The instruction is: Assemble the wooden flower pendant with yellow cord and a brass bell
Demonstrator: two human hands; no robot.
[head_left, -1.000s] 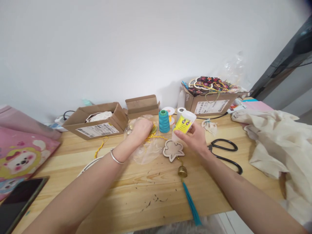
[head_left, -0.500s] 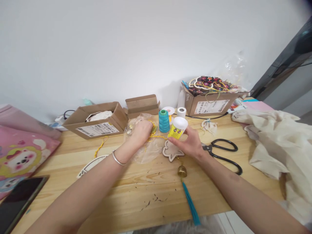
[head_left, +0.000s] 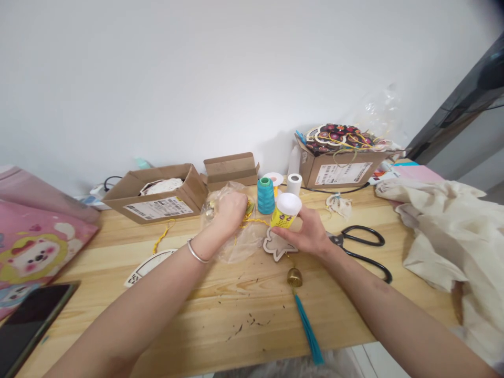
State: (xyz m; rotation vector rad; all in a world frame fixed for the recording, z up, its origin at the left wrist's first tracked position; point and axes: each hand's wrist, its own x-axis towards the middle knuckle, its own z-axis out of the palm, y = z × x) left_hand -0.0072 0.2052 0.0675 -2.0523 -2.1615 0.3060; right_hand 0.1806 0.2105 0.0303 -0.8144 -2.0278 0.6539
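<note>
My right hand [head_left: 305, 231] is wrapped round a yellow paper cup [head_left: 286, 211] with a white rim, tilted a little toward me. Beneath it lies a wooden flower-shaped piece [head_left: 275, 245], tied to a brass bell [head_left: 294, 277] with a teal tassel [head_left: 309, 328]. My left hand [head_left: 232, 210], a bangle at its wrist, is closed at a clear plastic bag [head_left: 236, 252] holding small gold bells [head_left: 210, 210]. Its fingertips are hidden, so what they pinch does not show. Yellow cord [head_left: 255, 221] runs from beside that hand toward the wooden piece.
Behind my hands stand a teal thread cone [head_left: 265, 197] and a white spool [head_left: 294, 184]. Black-handled scissors [head_left: 360, 244] and cream cloth [head_left: 433, 236] lie to the right. Cardboard boxes [head_left: 157, 207] line the wall. A phone [head_left: 33, 325] rests at the left.
The cup has dipped slightly in my right hand, its opening turned more toward me. My left hand has hardly moved and stays at the plastic bag.
</note>
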